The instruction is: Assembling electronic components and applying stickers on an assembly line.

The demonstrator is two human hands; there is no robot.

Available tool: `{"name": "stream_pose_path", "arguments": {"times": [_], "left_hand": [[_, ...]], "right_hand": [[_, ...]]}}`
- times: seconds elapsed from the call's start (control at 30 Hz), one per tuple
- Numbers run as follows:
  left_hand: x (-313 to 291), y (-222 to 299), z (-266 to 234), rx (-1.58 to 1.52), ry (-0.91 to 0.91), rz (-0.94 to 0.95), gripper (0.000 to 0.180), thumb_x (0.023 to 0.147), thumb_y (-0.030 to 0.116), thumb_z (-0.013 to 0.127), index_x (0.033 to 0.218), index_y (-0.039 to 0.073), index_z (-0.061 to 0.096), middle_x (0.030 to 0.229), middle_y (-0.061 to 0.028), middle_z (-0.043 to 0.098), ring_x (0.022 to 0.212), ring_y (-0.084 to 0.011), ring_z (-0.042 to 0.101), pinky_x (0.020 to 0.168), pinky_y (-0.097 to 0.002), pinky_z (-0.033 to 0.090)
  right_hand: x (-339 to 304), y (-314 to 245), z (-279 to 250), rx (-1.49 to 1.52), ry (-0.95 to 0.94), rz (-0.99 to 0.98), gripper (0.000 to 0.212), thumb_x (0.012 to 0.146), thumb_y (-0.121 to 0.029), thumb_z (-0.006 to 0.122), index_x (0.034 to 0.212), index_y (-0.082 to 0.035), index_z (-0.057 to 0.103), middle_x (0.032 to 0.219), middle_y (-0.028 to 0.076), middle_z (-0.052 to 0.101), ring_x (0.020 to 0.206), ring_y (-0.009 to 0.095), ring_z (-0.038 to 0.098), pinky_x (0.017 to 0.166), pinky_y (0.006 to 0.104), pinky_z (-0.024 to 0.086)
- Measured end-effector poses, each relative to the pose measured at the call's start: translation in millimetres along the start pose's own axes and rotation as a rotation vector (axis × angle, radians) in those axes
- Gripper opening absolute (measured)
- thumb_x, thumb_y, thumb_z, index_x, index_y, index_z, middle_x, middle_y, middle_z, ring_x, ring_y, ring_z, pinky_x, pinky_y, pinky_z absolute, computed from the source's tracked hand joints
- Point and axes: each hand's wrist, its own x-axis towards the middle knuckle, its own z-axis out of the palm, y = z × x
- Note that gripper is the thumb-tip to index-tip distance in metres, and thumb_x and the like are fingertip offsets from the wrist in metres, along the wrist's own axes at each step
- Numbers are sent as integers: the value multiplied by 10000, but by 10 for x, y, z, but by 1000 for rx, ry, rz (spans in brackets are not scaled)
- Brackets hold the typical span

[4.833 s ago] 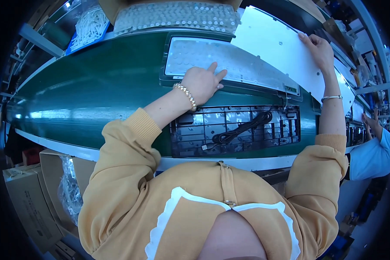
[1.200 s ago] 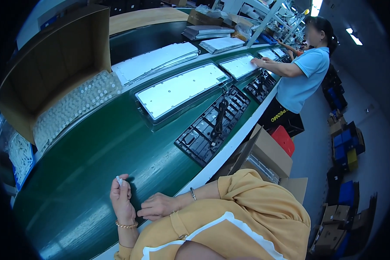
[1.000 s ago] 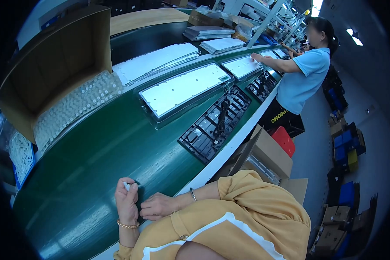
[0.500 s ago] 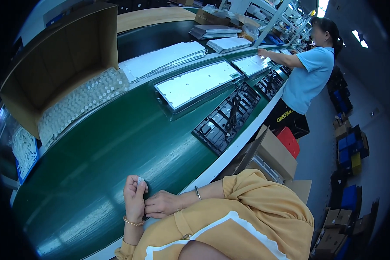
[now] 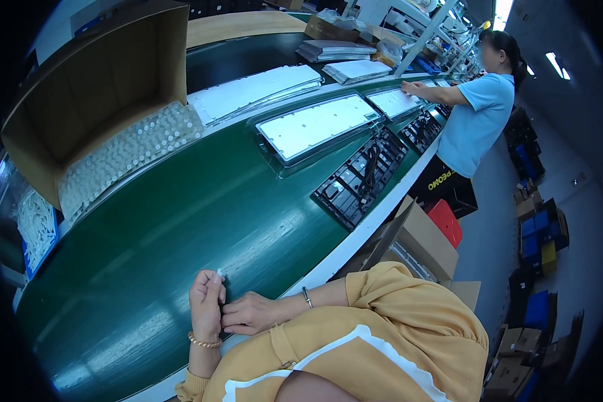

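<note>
My left hand (image 5: 206, 300) is raised over the near edge of the green belt (image 5: 181, 228), its fingers closed. Between thumb and forefinger the tip of a small whitish piece (image 5: 220, 272) sticks out; the rest of it is hidden. My right hand (image 5: 251, 313) lies against the left wrist with its fingers curled, and I cannot see whether they hold anything. Farther along the belt are a white flat panel (image 5: 320, 127) in a clear tray and, beside it, a black keyboard-like frame (image 5: 362, 175) with a coiled cable.
An open cardboard box (image 5: 107, 87) with clear bumpy plastic trays (image 5: 130, 154) stands at the left. Below it is a blue bin (image 5: 39, 231) of small white pieces. Stacked white panels (image 5: 254, 92) line the far side. A co-worker (image 5: 479, 114) handles another panel at the right.
The white panel and the black frame have shifted a little to the right, away from me along the belt. My hands have stayed almost in place.
</note>
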Motion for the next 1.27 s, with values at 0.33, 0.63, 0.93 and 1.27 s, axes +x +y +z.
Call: {"name": "stream_pose_path", "arguments": {"times": [0.33,0.63,0.93,1.27], "left_hand": [[685,-1288,-182,31,14,89,37,907,69,491,916,40,511,678,0,484,584,-57,395,551,-175,346],[113,-495,-845,9,-65,24,51,908,56,469,936,35,505,692,-3,488,593,-61,397,555,-176,346],[-135,-213,-1078,107,-78,48,75,911,67,445,897,32,510,706,-18,512,592,-70,415,564,-187,365],[-201,-126,-1105,153,-274,143,89,909,84,448,911,35,521,777,-51,566,631,-96,459,610,-206,396]], "right_hand": [[-758,1205,450,0,-35,29,46,792,-90,607,831,-68,595,756,74,539,582,263,527,505,344,426],[52,515,929,-14,-7,24,58,793,-97,611,836,-60,600,776,83,560,595,270,545,511,340,435],[371,179,1062,91,2,4,63,793,-107,618,822,-54,602,781,88,586,581,270,540,507,333,431],[478,-41,705,861,-302,632,158,863,-190,586,906,-44,631,765,68,618,585,220,547,518,276,421]]}}
